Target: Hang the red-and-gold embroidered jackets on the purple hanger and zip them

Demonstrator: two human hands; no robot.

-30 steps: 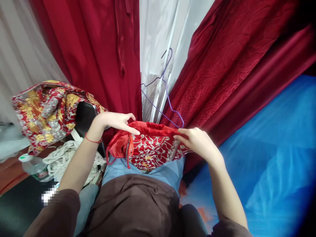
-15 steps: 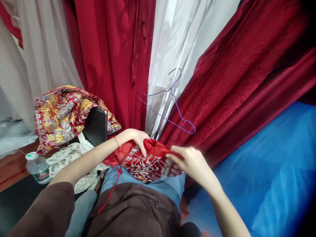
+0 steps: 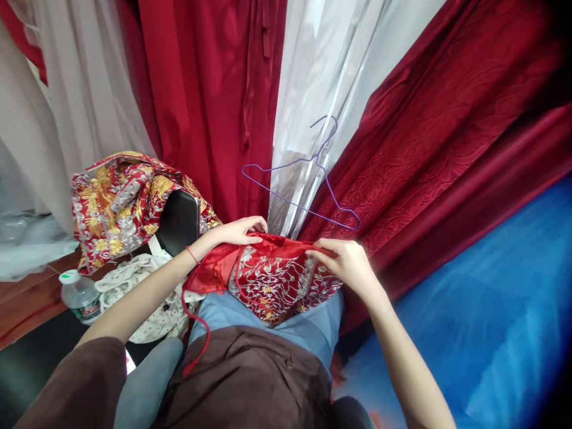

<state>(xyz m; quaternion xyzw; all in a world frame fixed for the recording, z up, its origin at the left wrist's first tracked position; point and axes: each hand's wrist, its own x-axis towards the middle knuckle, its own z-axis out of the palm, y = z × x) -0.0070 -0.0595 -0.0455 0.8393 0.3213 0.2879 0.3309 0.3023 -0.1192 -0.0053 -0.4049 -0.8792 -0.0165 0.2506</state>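
Note:
Across my lap lies a red embroidered skirt (image 3: 277, 280) with silver and some gold thread and a plain red satin band along its top. On the left of that band, my left hand (image 3: 241, 231) grips the edge with fingers curled over it. My right hand (image 3: 344, 262) pinches the same edge at the right between thumb and fingers. A red cord (image 3: 203, 333) trails from the skirt's left side over my thigh. Just beyond the skirt, a purple wire hanger (image 3: 304, 161) shows in front of the white and red fabric; what supports it cannot be seen.
At the left, a red cloth with gold embroidery (image 3: 116, 208) drapes over a black chair back (image 3: 181, 220). Below it are a plastic bottle (image 3: 79, 296) and a white dotted cloth (image 3: 147, 325). Red fabric (image 3: 214, 107) hangs ahead; blue tulle (image 3: 491, 310) spreads at the right.
My left hand has shifted left and farther away along the band, its fingers now over the edge. The skirt's embroidered front is more spread out. My right hand keeps its pinch, slightly higher.

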